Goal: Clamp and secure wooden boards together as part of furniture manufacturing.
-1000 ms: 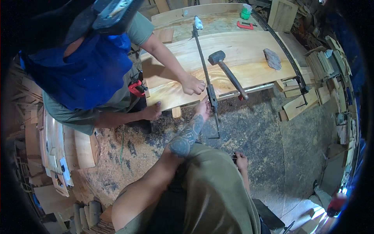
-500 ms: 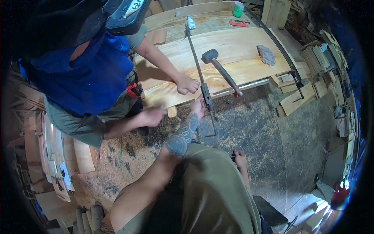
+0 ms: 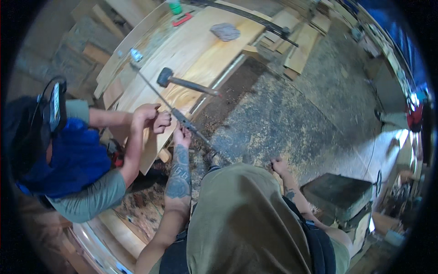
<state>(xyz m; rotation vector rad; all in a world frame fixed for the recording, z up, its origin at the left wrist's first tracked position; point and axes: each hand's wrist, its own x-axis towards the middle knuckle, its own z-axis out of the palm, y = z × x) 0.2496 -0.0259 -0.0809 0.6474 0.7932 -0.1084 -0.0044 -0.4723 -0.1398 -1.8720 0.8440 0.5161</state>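
Sawdust-covered floor, workshop, stacks of wood offcuts along the far and right edges. Wide glued-up wood panel (image 3: 200, 59) lies far left of me, pale, grain running lengthwise.

My left hand (image 3: 182, 136) is closed around the long metal bar clamp (image 3: 175, 112) at its near end, right at the near edge of the panel. The clamp runs diagonally across the panel, far end at the far left edge. My forearm reaches up from the near side.

My right hand (image 3: 279, 165) hangs low by my hip, near the floor, well apart from the panel. Fingers look loosely curled; I can't tell if it holds anything.

Co-worker in a blue top crouches on the left. Both of their hands (image 3: 153, 119) sit on the panel edge, touching the clamp bar just beside my left hand.

Mallet (image 3: 185, 82) lies on the panel, just far of the clamp. Grey stone (image 3: 225, 32) farther along the panel. Second long clamp (image 3: 255, 18) spans the far end.
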